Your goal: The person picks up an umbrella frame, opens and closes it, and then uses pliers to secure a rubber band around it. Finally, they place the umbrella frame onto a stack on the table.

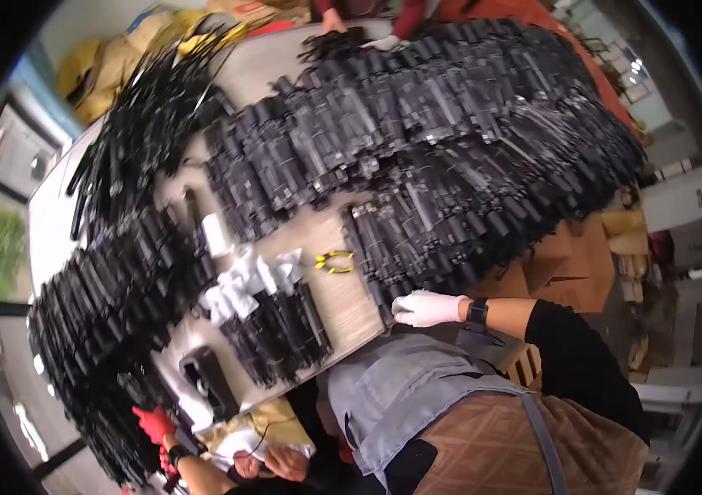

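My right hand point(429, 308) wears a white glove and a black wrist band. Its fingers curl at the table's near edge, by the end of a pile of bundled black strips point(442, 223); what they grip is hidden. Far to the left, my left hand point(155, 424), in a red glove, has its fingers apart beside another heap of black bundles point(112, 289). Between the hands lie black bundles with white plastic wrap point(240, 290) around their ends. Yellow-handled pliers point(334, 269) rest on the table to the right of them.
A black box-like object point(207, 381) stands near the table's front edge. Another person's bare hands point(288, 464) show at the bottom. Across the table, a person in dark red sleeves has hands point(333, 21) at the pile. Cardboard boxes point(570, 264) stand to the right.
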Available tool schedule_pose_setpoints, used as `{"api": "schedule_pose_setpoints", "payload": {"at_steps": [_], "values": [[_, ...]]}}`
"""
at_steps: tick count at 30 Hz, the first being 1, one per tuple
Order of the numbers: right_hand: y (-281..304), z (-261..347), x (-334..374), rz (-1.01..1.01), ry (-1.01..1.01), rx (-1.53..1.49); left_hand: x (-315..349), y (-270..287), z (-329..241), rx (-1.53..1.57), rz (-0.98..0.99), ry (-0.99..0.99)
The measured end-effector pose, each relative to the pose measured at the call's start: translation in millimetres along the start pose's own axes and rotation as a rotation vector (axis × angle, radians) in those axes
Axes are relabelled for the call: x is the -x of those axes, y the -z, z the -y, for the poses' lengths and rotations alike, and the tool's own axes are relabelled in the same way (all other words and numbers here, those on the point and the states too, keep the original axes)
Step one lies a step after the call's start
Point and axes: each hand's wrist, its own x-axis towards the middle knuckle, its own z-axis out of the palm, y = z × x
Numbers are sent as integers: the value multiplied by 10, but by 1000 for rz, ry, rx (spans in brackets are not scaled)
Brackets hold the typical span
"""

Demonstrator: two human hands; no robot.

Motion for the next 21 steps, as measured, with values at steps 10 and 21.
{"api": "schedule_pose_setpoints", "payload": {"at_steps": [10,21], "values": [[1062,-542,705,-497,-120,326,2155,-173,-2913,779,420,-870],[1039,-1173,546,-946,-330,125,4270,-2457,-4283,761,612,-1424]]}}
